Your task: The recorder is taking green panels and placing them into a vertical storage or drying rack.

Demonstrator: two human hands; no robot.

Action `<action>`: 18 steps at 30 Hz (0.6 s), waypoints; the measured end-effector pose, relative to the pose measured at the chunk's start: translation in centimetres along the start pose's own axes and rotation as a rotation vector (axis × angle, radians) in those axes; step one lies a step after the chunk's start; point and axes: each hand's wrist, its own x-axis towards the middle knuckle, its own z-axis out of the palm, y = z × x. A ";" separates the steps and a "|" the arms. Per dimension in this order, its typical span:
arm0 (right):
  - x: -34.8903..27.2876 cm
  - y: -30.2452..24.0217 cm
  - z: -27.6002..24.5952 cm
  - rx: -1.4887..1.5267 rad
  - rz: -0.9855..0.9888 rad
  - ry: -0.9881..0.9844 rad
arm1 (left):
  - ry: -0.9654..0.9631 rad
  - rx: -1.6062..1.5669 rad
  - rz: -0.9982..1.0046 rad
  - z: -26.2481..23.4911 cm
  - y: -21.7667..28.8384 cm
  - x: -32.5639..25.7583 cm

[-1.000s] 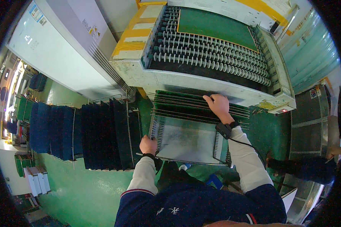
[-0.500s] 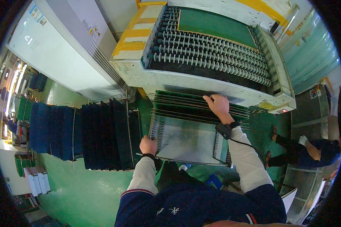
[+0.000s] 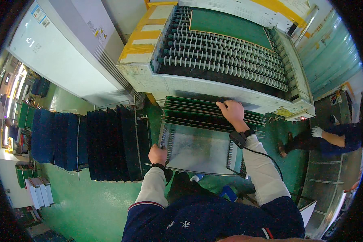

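In front of me stands a rack [image 3: 201,149] with a pale flat base and toothed side rails. Several thin green boards [image 3: 189,105] stand on edge in its far part. My left hand [image 3: 157,154] is closed on the left side of the rack's frame. My right hand [image 3: 232,113] is over the boards, its fingers closed at the upper edge of one green board; the fingertips are partly hidden. A dark device with a cable sits on my right wrist.
Beyond the rack is a roller conveyor [image 3: 226,60] carrying a flat green board [image 3: 230,28]. Racks of dark boards [image 3: 109,141] stand at left, beside a tall white cabinet [image 3: 64,52]. At right, a co-worker [image 3: 330,139] wears a white glove.
The co-worker at right has moved farther up the picture. On the conveyor, the green board has shifted slightly away from me. Both my hands stay in place.
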 end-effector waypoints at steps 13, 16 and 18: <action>0.0 0.1 0.2 0.012 -0.006 0.016 | 0.011 -0.008 0.017 0.0 -0.1 0.0; 0.1 0.1 0.1 0.002 0.002 -0.009 | 0.000 -0.009 0.018 -0.2 0.0 -0.1; 0.1 0.1 -0.1 0.008 0.015 -0.040 | -0.004 -0.014 0.015 -0.3 0.1 -0.1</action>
